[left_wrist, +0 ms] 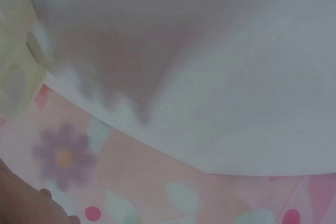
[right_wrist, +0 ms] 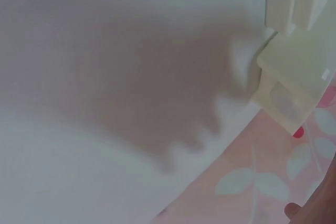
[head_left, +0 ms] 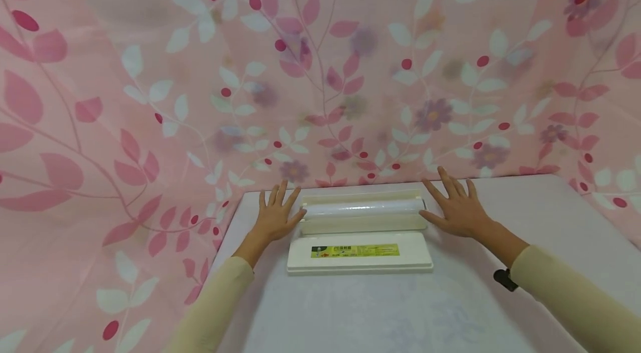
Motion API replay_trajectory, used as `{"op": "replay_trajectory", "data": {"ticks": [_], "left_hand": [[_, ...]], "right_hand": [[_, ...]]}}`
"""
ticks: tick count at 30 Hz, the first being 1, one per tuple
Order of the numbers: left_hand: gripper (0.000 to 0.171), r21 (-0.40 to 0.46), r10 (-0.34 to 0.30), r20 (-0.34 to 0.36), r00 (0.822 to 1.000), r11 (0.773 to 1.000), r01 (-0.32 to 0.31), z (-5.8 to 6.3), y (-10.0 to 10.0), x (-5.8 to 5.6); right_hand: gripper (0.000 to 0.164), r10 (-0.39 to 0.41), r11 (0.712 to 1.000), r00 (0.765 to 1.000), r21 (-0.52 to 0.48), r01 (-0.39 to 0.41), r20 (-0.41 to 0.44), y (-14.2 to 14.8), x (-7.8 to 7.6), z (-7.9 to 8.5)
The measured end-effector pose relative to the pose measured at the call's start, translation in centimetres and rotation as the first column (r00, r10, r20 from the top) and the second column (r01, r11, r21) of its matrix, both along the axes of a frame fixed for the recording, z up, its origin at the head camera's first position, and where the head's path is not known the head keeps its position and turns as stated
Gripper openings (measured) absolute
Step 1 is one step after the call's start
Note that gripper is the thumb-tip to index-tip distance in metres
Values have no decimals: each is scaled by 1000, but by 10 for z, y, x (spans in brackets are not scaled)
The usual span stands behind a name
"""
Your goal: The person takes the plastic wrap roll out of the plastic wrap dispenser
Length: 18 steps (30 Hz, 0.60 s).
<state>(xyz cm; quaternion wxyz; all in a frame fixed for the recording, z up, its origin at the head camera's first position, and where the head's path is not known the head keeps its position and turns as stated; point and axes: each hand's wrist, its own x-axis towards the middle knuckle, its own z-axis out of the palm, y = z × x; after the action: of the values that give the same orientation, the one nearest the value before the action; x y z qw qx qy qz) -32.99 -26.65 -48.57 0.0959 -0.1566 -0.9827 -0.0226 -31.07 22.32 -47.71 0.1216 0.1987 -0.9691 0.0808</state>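
In the head view a white plastic box (head_left: 363,225) lies opened on the table, with a shiny, film-like white roll (head_left: 363,208) lengthwise inside it. Its flat lid part (head_left: 325,265) faces the near side and bears a green and yellow label (head_left: 355,251). My left hand (head_left: 274,216) spreads its fingers beside the left end of the box, thumb tip at the roll's end. At the other end, my right hand (head_left: 458,214) is spread likewise, thumb pointing at the box corner. Neither hand grips anything. Each wrist view shows one box end and some fingertips at a lower corner.
A white cloth covers the table (head_left: 350,314), whose far edge runs just behind the box. Pink curtain fabric (head_left: 320,63) with leaves and flowers hangs behind and at both sides. A small black object (head_left: 506,279) sits under the right sleeve at the wrist.
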Motion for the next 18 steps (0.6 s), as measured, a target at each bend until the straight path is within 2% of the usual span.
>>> {"op": "replay_trajectory", "data": {"ticks": [5, 8, 18], "left_hand": [[70, -40, -13, 69, 998, 999, 16, -5, 4, -3], [71, -28, -20, 95, 995, 999, 23, -7, 3, -3], [79, -56, -47, 192, 980, 997, 58, -4, 14, -7]], "right_hand": [[86, 8, 1000, 1000, 4, -8, 16, -8, -2, 4], [86, 21, 1000, 1000, 1, -21, 18, -12, -5, 6], [85, 20, 1000, 1000, -11, -19, 22, -30, -13, -1]]}}
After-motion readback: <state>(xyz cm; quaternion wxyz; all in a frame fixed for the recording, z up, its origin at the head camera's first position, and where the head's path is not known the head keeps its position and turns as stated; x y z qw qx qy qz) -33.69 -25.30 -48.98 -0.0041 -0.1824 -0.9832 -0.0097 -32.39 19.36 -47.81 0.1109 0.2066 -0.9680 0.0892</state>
